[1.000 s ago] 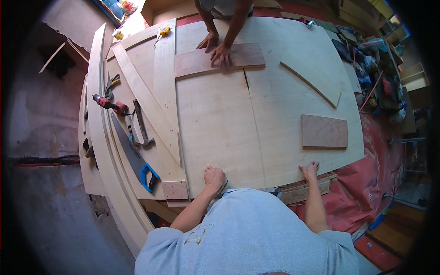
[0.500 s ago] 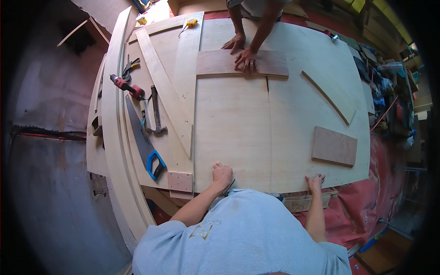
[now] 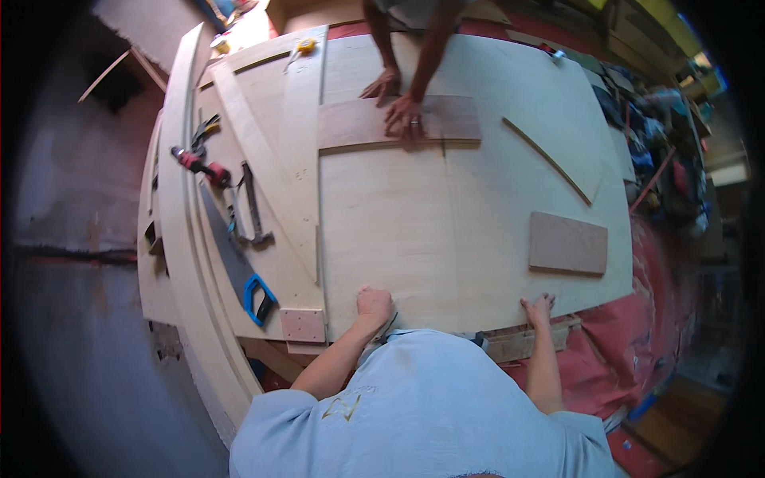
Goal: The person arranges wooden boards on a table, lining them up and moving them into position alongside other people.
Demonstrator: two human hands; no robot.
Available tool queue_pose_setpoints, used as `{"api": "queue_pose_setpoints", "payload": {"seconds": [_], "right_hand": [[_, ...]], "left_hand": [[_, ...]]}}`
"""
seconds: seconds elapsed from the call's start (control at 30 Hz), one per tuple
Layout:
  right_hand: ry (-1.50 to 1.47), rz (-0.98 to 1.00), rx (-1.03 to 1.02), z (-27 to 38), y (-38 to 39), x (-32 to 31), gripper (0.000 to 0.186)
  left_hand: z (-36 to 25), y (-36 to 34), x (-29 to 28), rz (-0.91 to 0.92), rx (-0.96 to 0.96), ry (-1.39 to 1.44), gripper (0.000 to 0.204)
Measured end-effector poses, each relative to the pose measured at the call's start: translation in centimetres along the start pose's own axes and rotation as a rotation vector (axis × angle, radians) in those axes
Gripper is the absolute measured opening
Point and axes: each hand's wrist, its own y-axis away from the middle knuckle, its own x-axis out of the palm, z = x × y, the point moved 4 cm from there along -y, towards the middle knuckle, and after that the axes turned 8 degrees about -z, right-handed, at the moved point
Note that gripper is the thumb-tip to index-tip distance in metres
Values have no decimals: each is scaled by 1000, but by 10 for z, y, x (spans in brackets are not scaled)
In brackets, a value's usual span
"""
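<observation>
A large pale plywood panel (image 3: 398, 239) lies flat in front of me. My left hand (image 3: 374, 304) rests as a closed fist on it near the front edge, with nothing visible in the fingers. At the panel's front right edge is my right hand (image 3: 539, 309), thumb and fingers apart. Nearest to it lies a short brown board (image 3: 568, 243). Across the panel, a co-worker presses both hands (image 3: 403, 115) on a longer brown board (image 3: 446, 119). Beside my left hand, a small brown plywood square (image 3: 303, 325) sits at the corner of the frame strips.
At the left lie a handsaw (image 3: 256, 299) with a blue handle, a hammer (image 3: 253, 207), a red drill (image 3: 203, 169) and long pale boards (image 3: 199, 263). A tape measure (image 3: 304, 46) is at the far left. A thin wood strip (image 3: 548, 159) lies at the right.
The whole scene has shifted slightly left in the picture as my view turned. Both my hands stay by the front edge; the co-worker's hands remain on the longer board.
</observation>
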Motion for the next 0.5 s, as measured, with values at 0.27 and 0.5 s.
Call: {"api": "queue_pose_setpoints", "payload": {"seconds": [0.27,0.5], "right_hand": [[-134,-241,-125,65,-9,-23,74],[-216,-394,69,187,-43,-63,44]], "left_hand": [[19,-64,-70,-82,-37,3,37],[49,-189,-162,-671,-56,211,29]]}}
